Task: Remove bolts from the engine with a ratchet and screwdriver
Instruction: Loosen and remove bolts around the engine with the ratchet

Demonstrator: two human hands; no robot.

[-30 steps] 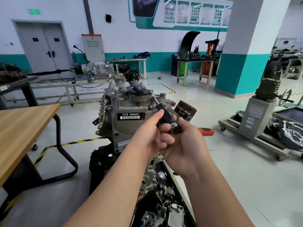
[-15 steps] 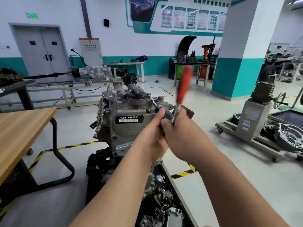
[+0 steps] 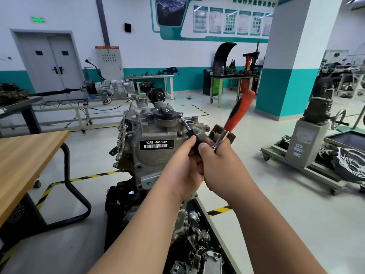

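The head camera looks over a workshop with a pale glossy floor (image 3: pixel 256 155) crossed by yellow-and-black tape (image 3: pixel 94 176). A wooden table top (image 3: pixel 23 155) on a black tube frame stands at the left, a white pillar with a teal base (image 3: pixel 292 66) at the right, and a grey double door (image 3: pixel 51 64) in the far wall. A silver gearbox (image 3: pixel 112 87) lies on a low pale frame before that door; a grey box (image 3: pixel 304 143) on a wheeled trolley stands well to the right.

In the middle stands the grey cast-metal engine (image 3: pixel 156 163), upright on a black stand, with a black label reading *CFB 666660* on its near face and a black round filler cap (image 3: pixel 165 114) on top. The left hand (image 3: pixel 183 171) curls round the black handle of a chrome-shafted screwdriver (image 3: pixel 186 125), whose tip sits on a bolt (image 3: pixel 180 116) just beside the cap. The right hand (image 3: pixel 223 167) touches the left and is clamped on the chrome neck of a red-handled ratchet (image 3: pixel 239 113), which slants up and to the right.

The ratchet's handle is blurred. Its head is buried between the two thumbs, so whether it joins the screwdriver's handle cannot be told. A dark cylindrical filter (image 3: pixel 216 131) shows only in part behind the right hand's fingers. A heap of loose grey metal parts (image 3: pixel 197 252) below the forearms is cut off by the bottom edge
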